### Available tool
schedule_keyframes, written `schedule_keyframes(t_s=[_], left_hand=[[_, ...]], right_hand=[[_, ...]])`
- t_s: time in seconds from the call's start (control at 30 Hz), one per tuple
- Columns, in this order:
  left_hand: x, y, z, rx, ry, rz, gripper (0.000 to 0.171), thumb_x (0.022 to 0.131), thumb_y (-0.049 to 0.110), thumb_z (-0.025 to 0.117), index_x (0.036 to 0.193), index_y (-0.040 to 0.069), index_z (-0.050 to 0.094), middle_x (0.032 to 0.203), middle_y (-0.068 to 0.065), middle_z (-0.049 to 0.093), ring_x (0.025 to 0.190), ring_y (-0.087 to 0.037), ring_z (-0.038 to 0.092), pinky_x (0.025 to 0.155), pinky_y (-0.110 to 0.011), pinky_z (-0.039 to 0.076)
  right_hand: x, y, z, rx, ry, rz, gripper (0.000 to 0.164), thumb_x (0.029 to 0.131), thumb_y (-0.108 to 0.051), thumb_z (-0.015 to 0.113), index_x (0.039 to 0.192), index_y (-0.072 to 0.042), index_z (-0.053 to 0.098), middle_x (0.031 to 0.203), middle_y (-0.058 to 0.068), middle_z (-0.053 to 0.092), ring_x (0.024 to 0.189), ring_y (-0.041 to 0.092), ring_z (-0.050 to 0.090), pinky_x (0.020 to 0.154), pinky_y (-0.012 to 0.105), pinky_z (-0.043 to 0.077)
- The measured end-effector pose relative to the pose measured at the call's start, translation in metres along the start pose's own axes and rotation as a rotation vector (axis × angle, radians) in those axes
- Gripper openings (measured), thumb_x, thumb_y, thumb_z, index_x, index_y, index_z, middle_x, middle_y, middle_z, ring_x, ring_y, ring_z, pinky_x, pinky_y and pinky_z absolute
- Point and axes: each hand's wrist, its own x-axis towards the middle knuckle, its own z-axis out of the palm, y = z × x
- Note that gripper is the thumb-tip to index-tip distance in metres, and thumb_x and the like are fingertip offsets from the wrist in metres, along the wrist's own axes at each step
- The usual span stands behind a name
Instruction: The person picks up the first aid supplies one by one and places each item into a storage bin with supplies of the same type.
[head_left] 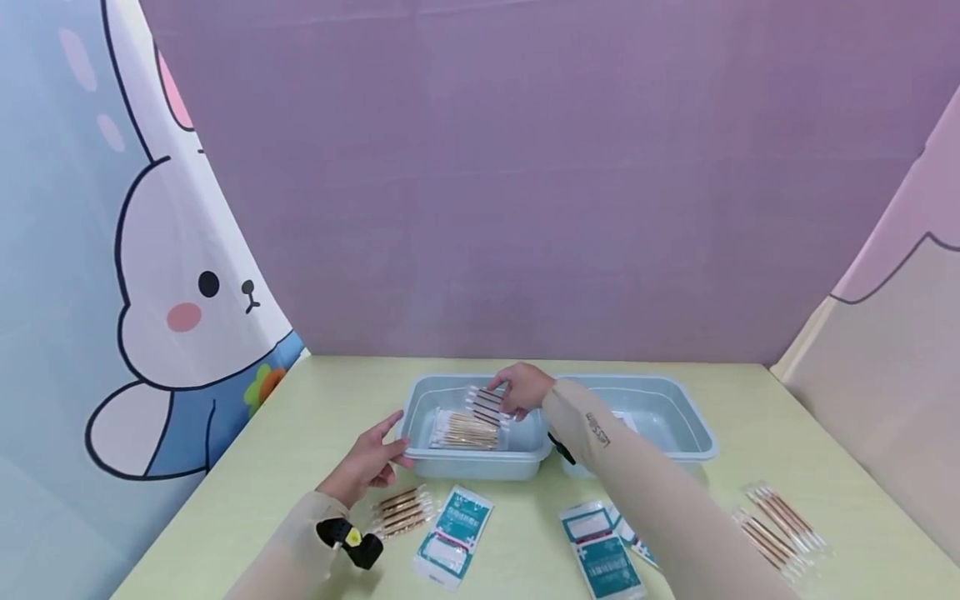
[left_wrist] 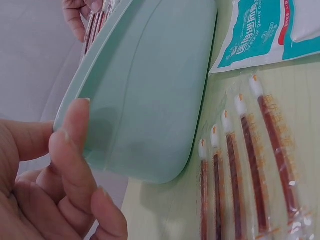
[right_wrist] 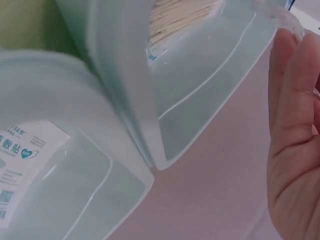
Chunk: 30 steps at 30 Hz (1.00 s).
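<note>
My right hand (head_left: 527,389) reaches over the left light-blue plastic basin (head_left: 480,467) and pinches a clear pack of brown iodine cotton swabs (head_left: 486,403). Beneath that pack, inside the same basin, lies a bag of pale wooden cotton swabs (head_left: 467,431). At the basin's near left corner, my left hand (head_left: 371,457) holds the rim between thumb and finger. In the left wrist view its fingertips (left_wrist: 79,117) meet the basin's corner. A pack of brown iodine swabs (head_left: 402,511) lies on the table just below my left hand.
The right basin (head_left: 678,454) stands beside the left one, with a white printed packet (right_wrist: 30,155) inside. Before them lie a teal-and-white gauze packet (head_left: 455,533), more teal packets (head_left: 603,554) partly under my right sleeve, and iodine swab packs (head_left: 783,527) at right.
</note>
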Motion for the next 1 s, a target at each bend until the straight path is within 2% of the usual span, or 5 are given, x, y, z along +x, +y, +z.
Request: schedule_keyframes(t_s=[0.2,0.37,0.7,1.0], left_hand=[[-0.001,0.0,0.0,0.001,0.002,-0.004,0.058,0.1,0.014,0.051,0.152,0.013,0.026,0.068,-0.004,0.066,0.042,-0.012,0.041,0.047,-0.026,0.033],[-0.003,0.001,0.0,0.014,0.001,-0.01,0.058,0.1,0.016,0.051,0.152,0.014,0.025,0.069,-0.004,0.066,0.044,-0.014,0.042,0.048,-0.026,0.033],[-0.001,0.002,-0.001,0.008,-0.006,-0.017,0.06,0.1,0.015,0.051,0.153,0.013,0.024,0.068,-0.005,0.067,0.042,-0.012,0.04,0.047,-0.026,0.033],[0.0,0.004,0.004,0.024,-0.024,-0.013,0.06,0.099,0.016,0.052,0.153,0.013,0.024,0.069,-0.005,0.067,0.042,-0.012,0.04,0.047,-0.025,0.034]], right_hand=[[0.011,-0.001,0.006,-0.008,0.021,0.085,0.038,0.082,0.011,0.065,0.118,-0.002,0.065,0.07,0.007,0.06,0.05,0.011,0.051,0.049,0.023,0.049],[0.015,0.0,0.011,0.014,0.056,0.138,0.038,0.08,0.014,0.066,0.115,0.0,0.065,0.077,0.009,0.059,0.051,0.012,0.052,0.049,0.022,0.049],[0.016,-0.001,0.018,0.062,0.031,0.157,0.04,0.081,0.013,0.066,0.119,-0.001,0.064,0.08,0.01,0.061,0.052,0.012,0.053,0.049,0.022,0.049],[0.012,0.012,0.022,-0.125,0.046,0.167,0.035,0.081,0.011,0.066,0.113,-0.004,0.067,0.085,0.007,0.064,0.051,0.01,0.053,0.051,0.023,0.05]])
